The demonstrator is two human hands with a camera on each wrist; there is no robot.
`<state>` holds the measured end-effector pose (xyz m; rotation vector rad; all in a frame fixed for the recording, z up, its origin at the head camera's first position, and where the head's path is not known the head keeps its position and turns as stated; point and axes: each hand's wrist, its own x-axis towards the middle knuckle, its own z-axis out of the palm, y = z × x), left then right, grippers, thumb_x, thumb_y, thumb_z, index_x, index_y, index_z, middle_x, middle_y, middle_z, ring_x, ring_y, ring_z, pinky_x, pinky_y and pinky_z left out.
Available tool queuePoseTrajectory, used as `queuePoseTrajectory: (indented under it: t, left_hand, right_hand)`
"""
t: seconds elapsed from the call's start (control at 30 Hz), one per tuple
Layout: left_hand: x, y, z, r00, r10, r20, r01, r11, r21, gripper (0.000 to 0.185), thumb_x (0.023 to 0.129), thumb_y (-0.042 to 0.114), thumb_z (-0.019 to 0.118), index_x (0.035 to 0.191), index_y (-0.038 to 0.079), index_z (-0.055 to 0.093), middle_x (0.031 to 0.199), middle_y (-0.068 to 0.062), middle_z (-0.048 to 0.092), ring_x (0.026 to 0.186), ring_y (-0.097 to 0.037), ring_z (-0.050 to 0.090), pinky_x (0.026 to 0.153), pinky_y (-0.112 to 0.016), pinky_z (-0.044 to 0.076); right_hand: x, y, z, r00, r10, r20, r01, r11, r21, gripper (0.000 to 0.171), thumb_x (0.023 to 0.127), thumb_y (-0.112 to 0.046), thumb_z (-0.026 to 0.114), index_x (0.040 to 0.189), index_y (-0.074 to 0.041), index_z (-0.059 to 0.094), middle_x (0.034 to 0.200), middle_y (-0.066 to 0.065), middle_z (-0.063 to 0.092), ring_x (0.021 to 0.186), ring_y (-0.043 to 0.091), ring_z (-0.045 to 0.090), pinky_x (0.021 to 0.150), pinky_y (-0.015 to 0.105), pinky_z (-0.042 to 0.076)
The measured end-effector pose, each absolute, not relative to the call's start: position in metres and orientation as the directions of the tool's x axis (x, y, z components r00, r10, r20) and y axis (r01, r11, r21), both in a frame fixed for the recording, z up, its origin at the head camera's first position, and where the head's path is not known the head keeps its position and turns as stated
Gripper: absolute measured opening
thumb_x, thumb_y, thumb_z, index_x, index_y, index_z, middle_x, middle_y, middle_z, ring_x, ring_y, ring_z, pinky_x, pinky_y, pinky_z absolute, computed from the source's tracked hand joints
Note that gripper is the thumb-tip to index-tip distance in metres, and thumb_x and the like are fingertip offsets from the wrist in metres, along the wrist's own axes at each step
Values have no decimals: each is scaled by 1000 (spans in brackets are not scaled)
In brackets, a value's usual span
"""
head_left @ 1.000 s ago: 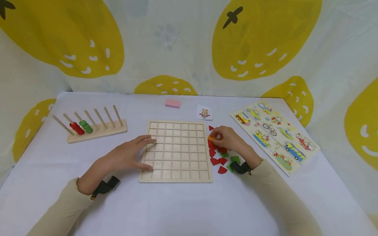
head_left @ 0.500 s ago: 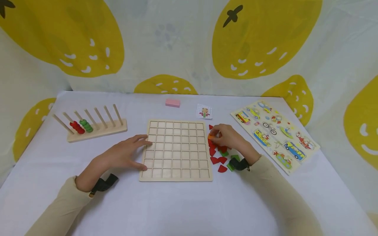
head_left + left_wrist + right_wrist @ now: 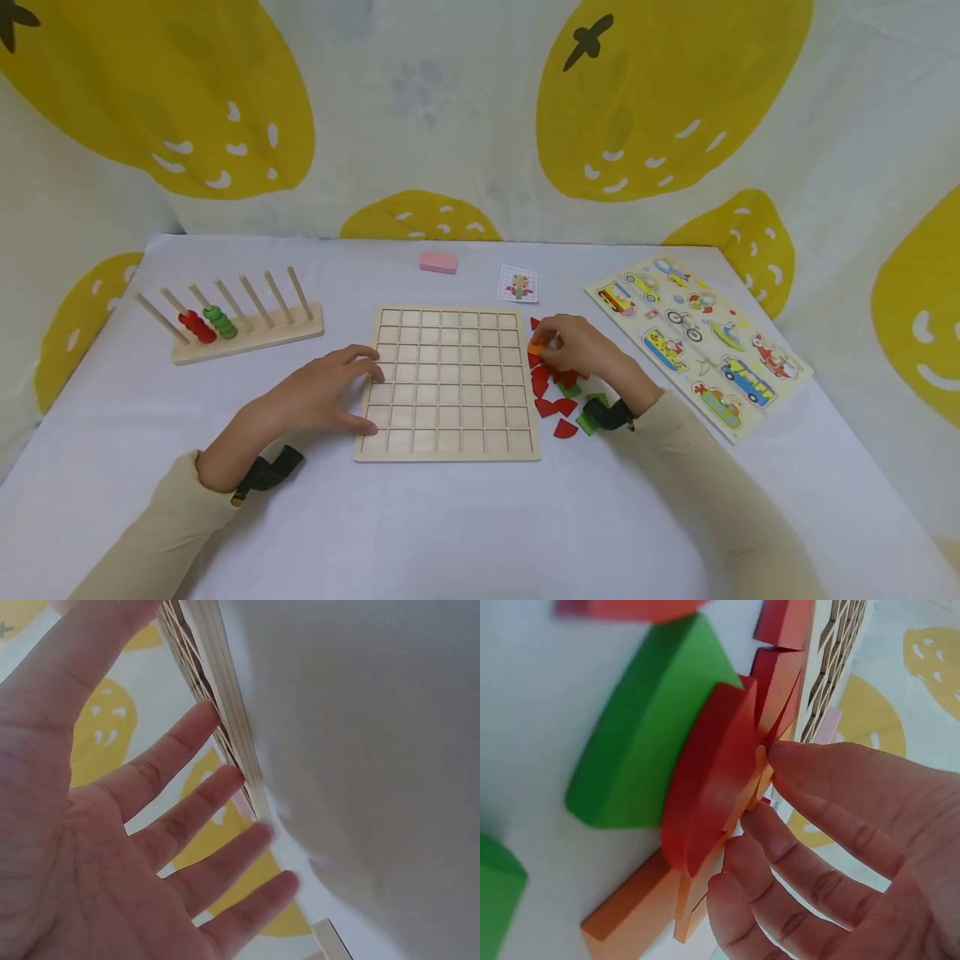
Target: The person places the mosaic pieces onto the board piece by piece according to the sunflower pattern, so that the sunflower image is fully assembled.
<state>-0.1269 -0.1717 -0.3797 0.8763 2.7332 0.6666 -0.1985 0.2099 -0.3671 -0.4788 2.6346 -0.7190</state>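
Observation:
A wooden grid board [image 3: 450, 383] with empty square cells lies in the middle of the white table. My left hand [image 3: 358, 388] rests flat at its left edge, fingers spread; in the left wrist view the palm [image 3: 112, 847] is open beside the board's edge [image 3: 225, 697]. Right of the board lies a pile of red pieces [image 3: 551, 407], green pieces [image 3: 597, 402] and orange ones. My right hand [image 3: 547, 343] pinches an orange piece [image 3: 535, 348] at the top of that pile. In the right wrist view the fingertips [image 3: 780, 847] touch orange pieces [image 3: 641, 911] beside a red piece [image 3: 712, 787] and a green one [image 3: 645, 727].
A wooden peg rack [image 3: 243, 329] with red and green rings stands at the left. A pink block [image 3: 438, 262] and a small picture card [image 3: 519, 284] lie behind the board. A vehicle puzzle board [image 3: 697, 342] lies at the right. A lemon-print cloth hangs behind.
My left hand has slid slightly left, its fingertips coming off the board's cells to its edge. The right hand stays at the pile with the orange piece.

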Motion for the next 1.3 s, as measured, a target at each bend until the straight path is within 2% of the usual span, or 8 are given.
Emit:
queuePoseTrajectory:
  t: [0.17, 0.37, 0.5, 0.6, 0.9, 1.07, 1.3]
  left_hand:
    - [-125, -171, -379, -806, 590, -45, 493, 711, 502, 53, 70, 39, 87, 110, 15, 60, 135, -15, 48, 134, -46, 36, 104, -62, 33]
    - [-126, -171, -380, -802, 594, -55, 487, 705, 515, 54, 70, 38, 88, 109, 14, 59, 133, -14, 47, 134, -45, 35, 105, -62, 32]
    - [-127, -170, -382, -798, 601, -37, 505, 702, 501, 53, 69, 36, 88, 108, 13, 60, 131, -13, 48, 123, -38, 45, 101, -57, 37]
    - [-127, -171, -382, -800, 599, -43, 503, 708, 496, 54, 69, 37, 88, 109, 14, 59, 132, -13, 48, 121, -37, 47, 99, -56, 39]
    - [-129, -174, -382, -807, 586, -75, 482, 727, 488, 58, 71, 43, 86, 114, 16, 58, 136, -13, 45, 121, -39, 49, 97, -57, 41]
    - [-129, -174, -382, -805, 587, -83, 480, 727, 491, 64, 71, 44, 85, 121, 14, 57, 138, -13, 44, 123, -39, 48, 98, -57, 41]
    - [-128, -173, -382, -804, 587, -89, 475, 726, 497, 64, 72, 46, 84, 121, 14, 57, 138, -13, 44, 124, -38, 48, 98, -56, 41]
  right_hand:
    - [-201, 210, -370, -871, -409, -271, -210, 810, -547, 23, 89, -8, 68, 111, -2, 64, 108, 14, 62, 94, 27, 55, 72, 29, 55]
    - [-202, 210, -370, -871, -405, -278, -210, 819, -534, 25, 87, -10, 71, 110, -3, 64, 107, 14, 61, 94, 26, 54, 72, 29, 54]
    - [-202, 209, -371, -875, -397, -276, -201, 818, -539, 25, 88, -12, 72, 110, -3, 63, 107, 14, 61, 92, 26, 55, 70, 28, 54]
    - [-202, 209, -371, -876, -394, -277, -197, 819, -540, 27, 88, -12, 71, 111, -3, 63, 107, 16, 61, 92, 27, 55, 69, 28, 55]
    - [-202, 207, -364, -880, -397, -262, -213, 822, -529, 42, 86, -13, 72, 123, -3, 57, 112, 17, 59, 96, 29, 55, 73, 31, 55]
    - [-203, 201, -360, -882, -416, -222, -246, 808, -536, 40, 86, -14, 74, 122, -2, 59, 111, 15, 61, 100, 28, 54, 80, 34, 54]
    - [-203, 186, -356, -874, -440, -205, -267, 789, -554, 36, 86, -11, 74, 118, -3, 61, 107, 14, 61, 94, 28, 55, 75, 31, 54]
